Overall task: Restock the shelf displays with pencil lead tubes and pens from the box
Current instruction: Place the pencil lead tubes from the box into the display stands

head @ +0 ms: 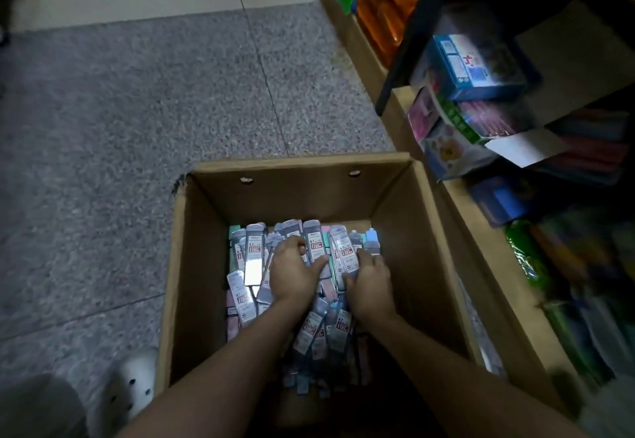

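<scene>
At lower center of the frame, I see 2 hands inside the box (pixel 192 265). My left hand (pixel 292 274) and right hand (pixel 371 283), close together, curl around lead tubes (pixel 252 259). Shelf (pixel 481 231) stock fills the right.

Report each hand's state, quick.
Left hand: fingers curled over the pencil lead tubes in the box.
Right hand: gripping a bunch of tubes.
</scene>
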`<state>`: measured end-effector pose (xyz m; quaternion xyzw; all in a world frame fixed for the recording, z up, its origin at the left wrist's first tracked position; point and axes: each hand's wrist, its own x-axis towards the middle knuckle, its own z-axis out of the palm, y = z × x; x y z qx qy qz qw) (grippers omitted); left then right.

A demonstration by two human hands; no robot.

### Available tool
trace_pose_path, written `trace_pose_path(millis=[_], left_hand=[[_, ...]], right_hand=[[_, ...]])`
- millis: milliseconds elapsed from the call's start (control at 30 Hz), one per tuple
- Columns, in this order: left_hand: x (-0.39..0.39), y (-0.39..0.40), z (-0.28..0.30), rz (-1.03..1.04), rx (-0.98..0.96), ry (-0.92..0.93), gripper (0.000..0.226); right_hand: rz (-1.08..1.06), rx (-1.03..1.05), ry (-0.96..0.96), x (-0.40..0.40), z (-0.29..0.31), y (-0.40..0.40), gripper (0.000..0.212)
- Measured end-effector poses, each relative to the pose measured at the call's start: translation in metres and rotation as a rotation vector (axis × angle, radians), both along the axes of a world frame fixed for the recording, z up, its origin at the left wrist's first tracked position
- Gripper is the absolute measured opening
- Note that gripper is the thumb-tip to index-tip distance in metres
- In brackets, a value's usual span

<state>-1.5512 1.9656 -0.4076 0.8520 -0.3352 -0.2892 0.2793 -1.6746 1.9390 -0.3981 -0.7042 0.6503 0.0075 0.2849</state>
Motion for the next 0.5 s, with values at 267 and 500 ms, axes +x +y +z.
trace_pose_path(millis=[267, 500], left_hand=[[0.004, 0.009, 0.004, -0.005, 0.068, -0.004, 0.04], [-0.005, 0.02, 0.016, -0.016, 0.215, 0.141, 0.028]], right_hand=[[-0.257, 0.066, -0.19, -0.008, 0.011, 0.002, 0.02], [-0.46, 0.222, -0.346, -0.025, 0.016, 0.029, 0.01]])
